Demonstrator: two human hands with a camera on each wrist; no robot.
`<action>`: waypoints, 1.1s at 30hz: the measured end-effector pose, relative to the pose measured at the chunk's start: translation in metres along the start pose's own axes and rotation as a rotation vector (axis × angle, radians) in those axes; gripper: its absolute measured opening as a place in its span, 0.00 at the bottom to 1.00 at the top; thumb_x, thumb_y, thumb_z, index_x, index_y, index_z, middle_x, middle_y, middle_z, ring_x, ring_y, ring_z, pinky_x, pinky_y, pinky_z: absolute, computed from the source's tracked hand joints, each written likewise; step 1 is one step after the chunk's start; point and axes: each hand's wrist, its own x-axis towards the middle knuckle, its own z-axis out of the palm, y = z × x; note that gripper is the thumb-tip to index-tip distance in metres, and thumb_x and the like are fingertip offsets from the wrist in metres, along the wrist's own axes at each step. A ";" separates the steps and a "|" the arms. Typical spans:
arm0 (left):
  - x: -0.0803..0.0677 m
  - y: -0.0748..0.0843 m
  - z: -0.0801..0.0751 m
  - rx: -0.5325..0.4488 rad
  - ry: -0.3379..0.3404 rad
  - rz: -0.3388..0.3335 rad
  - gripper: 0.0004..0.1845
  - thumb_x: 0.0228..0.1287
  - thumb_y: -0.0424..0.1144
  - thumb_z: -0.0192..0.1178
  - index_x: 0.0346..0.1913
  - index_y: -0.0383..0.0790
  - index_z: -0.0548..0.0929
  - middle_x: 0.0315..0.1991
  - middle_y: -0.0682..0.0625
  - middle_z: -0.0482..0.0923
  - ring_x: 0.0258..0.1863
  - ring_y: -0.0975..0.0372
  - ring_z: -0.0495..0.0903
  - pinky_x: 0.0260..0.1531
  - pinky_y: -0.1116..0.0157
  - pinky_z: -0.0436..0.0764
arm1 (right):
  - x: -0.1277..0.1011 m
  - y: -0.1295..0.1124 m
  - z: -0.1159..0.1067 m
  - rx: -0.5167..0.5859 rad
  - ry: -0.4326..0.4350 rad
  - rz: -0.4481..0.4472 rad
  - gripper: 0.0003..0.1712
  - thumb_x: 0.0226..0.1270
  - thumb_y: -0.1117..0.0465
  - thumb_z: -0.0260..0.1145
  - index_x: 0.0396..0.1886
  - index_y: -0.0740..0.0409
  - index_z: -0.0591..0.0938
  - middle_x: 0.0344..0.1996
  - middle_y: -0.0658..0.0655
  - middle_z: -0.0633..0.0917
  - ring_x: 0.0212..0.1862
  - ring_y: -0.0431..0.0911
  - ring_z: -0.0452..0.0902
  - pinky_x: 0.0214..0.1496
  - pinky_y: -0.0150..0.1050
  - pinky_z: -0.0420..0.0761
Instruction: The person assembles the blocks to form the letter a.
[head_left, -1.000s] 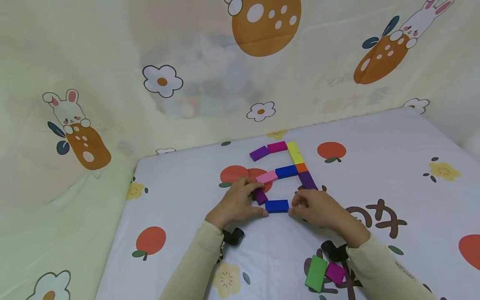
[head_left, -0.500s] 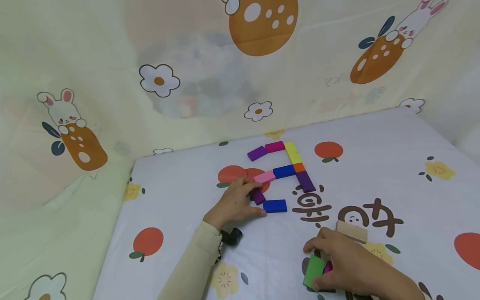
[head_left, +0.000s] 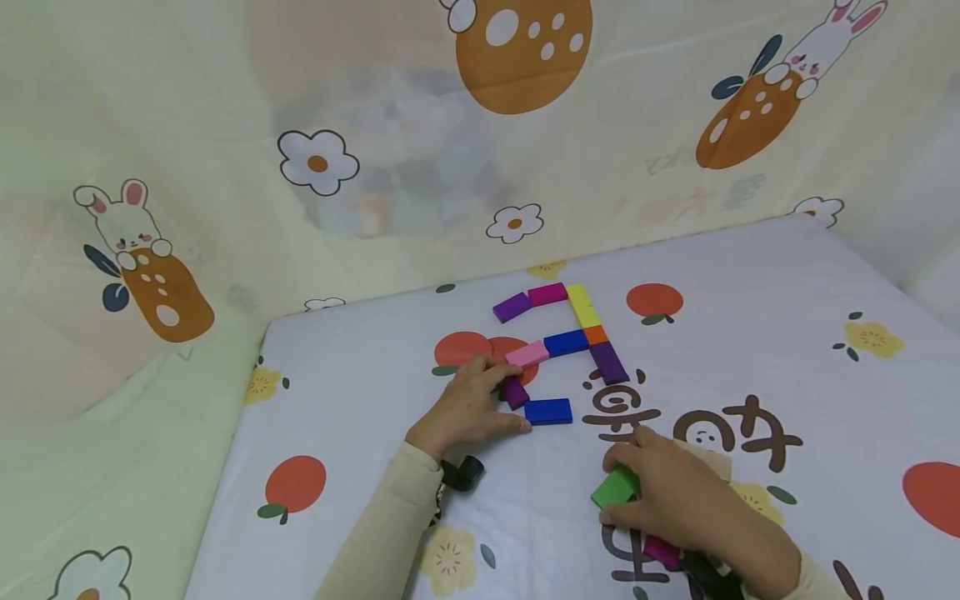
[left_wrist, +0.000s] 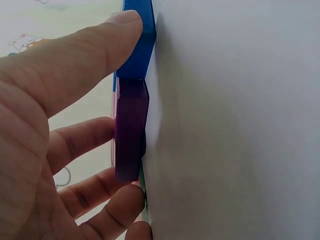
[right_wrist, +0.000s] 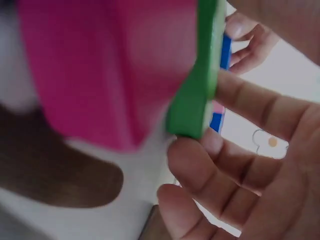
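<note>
A green block [head_left: 615,487] is pinched by the right hand [head_left: 675,496], lower right of centre. At centre, a blue block [head_left: 548,411] and purple block [head_left: 514,392] are touched by the left hand's [head_left: 465,408] straight fingers [left_wrist: 80,145].

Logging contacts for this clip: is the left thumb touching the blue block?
Touching. The left wrist view shows the left hand's thumb tip pressed against the blue block's edge, no gap; the head view agrees.

A cream curtain [head_left: 225,125] with rabbits and flowers hangs behind the white printed sheet [head_left: 787,333]. On the sheet, a red fruit print [head_left: 298,483] lies near its left edge.
</note>
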 end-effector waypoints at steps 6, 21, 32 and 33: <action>0.000 0.000 -0.001 0.005 -0.003 -0.004 0.41 0.46 0.59 0.74 0.66 0.58 0.73 0.53 0.53 0.68 0.53 0.62 0.67 0.48 0.62 0.76 | 0.022 0.003 -0.007 0.019 0.103 0.001 0.32 0.42 0.38 0.78 0.43 0.51 0.84 0.39 0.58 0.78 0.34 0.46 0.72 0.31 0.41 0.79; -0.001 0.002 -0.001 0.011 0.002 -0.005 0.41 0.46 0.58 0.74 0.66 0.57 0.73 0.53 0.53 0.68 0.53 0.62 0.67 0.48 0.62 0.76 | 0.038 0.013 -0.027 0.037 0.101 -0.063 0.23 0.49 0.58 0.78 0.46 0.62 0.85 0.35 0.54 0.83 0.36 0.46 0.73 0.40 0.46 0.78; 0.000 0.001 -0.001 -0.002 0.009 -0.003 0.41 0.45 0.58 0.75 0.66 0.57 0.74 0.53 0.53 0.68 0.53 0.61 0.67 0.47 0.63 0.76 | 0.057 0.017 -0.033 0.134 0.062 0.036 0.21 0.54 0.60 0.74 0.49 0.60 0.84 0.26 0.54 0.77 0.33 0.48 0.71 0.30 0.38 0.72; 0.000 0.001 0.000 -0.002 0.009 -0.004 0.41 0.45 0.58 0.75 0.66 0.57 0.74 0.53 0.53 0.68 0.53 0.62 0.67 0.47 0.62 0.76 | 0.058 0.017 -0.033 0.139 0.063 0.039 0.21 0.55 0.60 0.74 0.49 0.60 0.84 0.26 0.54 0.77 0.32 0.48 0.71 0.30 0.38 0.72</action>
